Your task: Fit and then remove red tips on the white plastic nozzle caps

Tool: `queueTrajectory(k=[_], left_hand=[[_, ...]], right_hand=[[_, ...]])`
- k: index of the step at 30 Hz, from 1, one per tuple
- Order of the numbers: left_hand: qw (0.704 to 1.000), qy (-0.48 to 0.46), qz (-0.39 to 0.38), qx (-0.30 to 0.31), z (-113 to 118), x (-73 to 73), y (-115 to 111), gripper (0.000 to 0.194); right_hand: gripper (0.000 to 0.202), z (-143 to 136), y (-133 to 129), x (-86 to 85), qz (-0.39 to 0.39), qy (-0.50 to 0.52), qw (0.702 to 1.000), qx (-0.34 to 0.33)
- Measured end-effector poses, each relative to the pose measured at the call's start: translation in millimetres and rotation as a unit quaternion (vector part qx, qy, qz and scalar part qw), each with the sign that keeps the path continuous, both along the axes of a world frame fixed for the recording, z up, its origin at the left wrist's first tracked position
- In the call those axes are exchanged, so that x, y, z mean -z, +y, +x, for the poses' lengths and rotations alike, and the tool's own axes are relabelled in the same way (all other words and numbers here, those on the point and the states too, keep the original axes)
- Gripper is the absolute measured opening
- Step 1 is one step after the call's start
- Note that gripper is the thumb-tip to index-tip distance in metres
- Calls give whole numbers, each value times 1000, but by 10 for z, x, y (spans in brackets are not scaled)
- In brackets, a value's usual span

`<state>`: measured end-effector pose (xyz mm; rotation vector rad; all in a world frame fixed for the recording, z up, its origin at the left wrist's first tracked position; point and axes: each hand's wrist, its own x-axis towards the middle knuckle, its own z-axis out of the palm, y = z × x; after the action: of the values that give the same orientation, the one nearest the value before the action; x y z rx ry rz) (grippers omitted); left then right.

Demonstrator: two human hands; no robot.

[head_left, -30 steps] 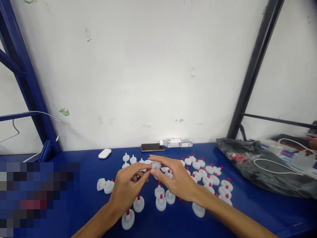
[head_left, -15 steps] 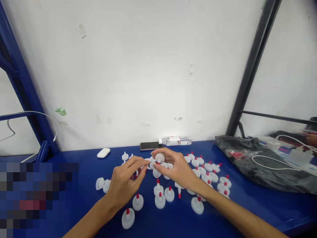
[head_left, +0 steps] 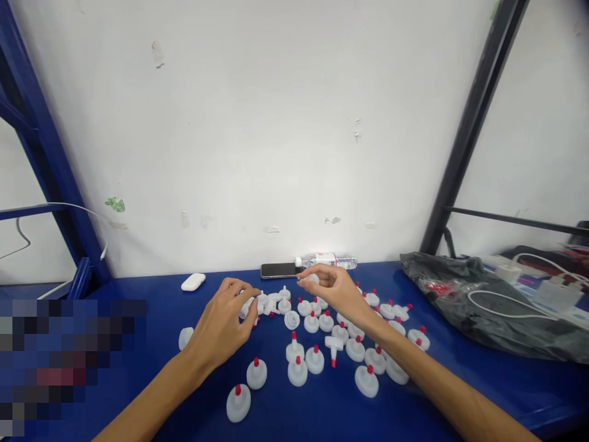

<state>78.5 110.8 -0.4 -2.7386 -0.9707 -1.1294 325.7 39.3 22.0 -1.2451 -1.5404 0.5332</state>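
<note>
My right hand (head_left: 334, 287) is raised over the far middle of the blue table (head_left: 193, 417), its fingers and thumb closed around a white plastic nozzle cap (head_left: 312, 279). Whether that cap has a red tip is hidden. My left hand (head_left: 224, 319) reaches into a cluster on the left, thumb and fingers curled around another white nozzle cap (head_left: 246, 308). White caps without visible red tips (head_left: 284, 294) lie beside its fingertips. Several red-tipped nozzle caps (head_left: 315, 360) stand in front of and under my right arm, and one lies tipped over (head_left: 334, 347).
Against the wall lie a phone (head_left: 277, 271) and a water bottle (head_left: 326, 261). A white case (head_left: 193, 282) sits at the back left. To the right are a dark plastic bag (head_left: 460, 313) and a white cable (head_left: 501, 309). Metal posts rise on both sides.
My hands have moved apart. The left went left and down to the cluster of white caps, while the right shifted slightly right and up with its cap.
</note>
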Motion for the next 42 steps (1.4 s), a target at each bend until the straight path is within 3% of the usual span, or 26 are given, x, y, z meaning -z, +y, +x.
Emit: queueTrajectory(k=[4,10,20,25,32,37,42], left_hand=[[999,34,-29,20,-12,47,22,26],[998,51,-21,30,-16,95,41,26],[993,104,-34,36,4,57,-34,37],[990,134,-33,31,22,61,-63,40],[991,132,6,25,11,152,-18,34],[990,131,2,50,21,220,58,30],[989,125,-23,71,25,265,118,25]], right_hand=[[34,118,73,55,10,-101,993,54],[29,220,141,157,90,-264,955,103],[34,283,218,286,74,-352,928,97],[34,223,185,275,83,-370,922,75],[40,62,97,306,68,-425,900,-66],[36,77,146,368,51,-437,895,-71],[48,123,159,382,52,-463,882,-77]])
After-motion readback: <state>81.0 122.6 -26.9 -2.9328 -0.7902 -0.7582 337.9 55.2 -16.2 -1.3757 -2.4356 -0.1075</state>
